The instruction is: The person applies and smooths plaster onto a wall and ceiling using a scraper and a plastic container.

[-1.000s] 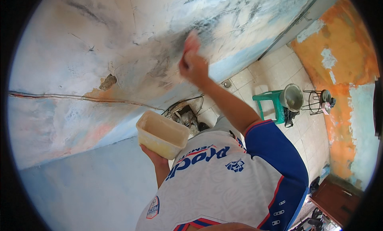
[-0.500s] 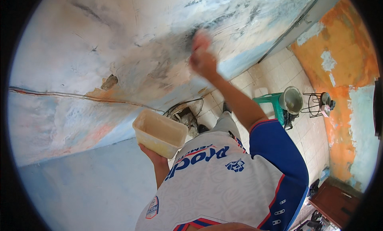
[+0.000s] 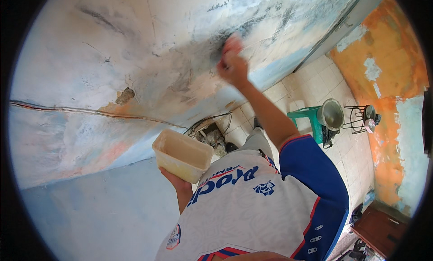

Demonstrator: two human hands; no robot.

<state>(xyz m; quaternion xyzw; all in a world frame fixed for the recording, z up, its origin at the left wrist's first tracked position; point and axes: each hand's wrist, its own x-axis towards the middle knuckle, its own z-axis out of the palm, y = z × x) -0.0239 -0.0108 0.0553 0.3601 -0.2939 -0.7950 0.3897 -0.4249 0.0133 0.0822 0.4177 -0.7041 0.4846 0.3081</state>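
Observation:
My right hand (image 3: 233, 70) is raised against the stained, peeling wall (image 3: 135, 44), closed on a small pinkish pad (image 3: 232, 43) that presses on a dark grey patch; hand and pad are motion-blurred. Low in front of my chest, my left hand (image 3: 177, 184) holds a rectangular, translucent, cream plastic container (image 3: 182, 155) from underneath. The container's opening faces up, and what is inside I cannot make out. My white, blue and red shirt fills the lower middle of the view.
A thin cable (image 3: 90, 111) runs along the wall past a broken hole (image 3: 124, 96). On the tiled floor (image 3: 311, 85) stand a green stool (image 3: 306, 119), a metal bucket (image 3: 331, 113) and a wire stand (image 3: 361, 116). Beyond rises an orange wall (image 3: 388, 58), with a brown cabinet (image 3: 379, 225) lower right.
My right hand has slid the pad up and to the right along the wall. The left hand and container have stayed about where they were.

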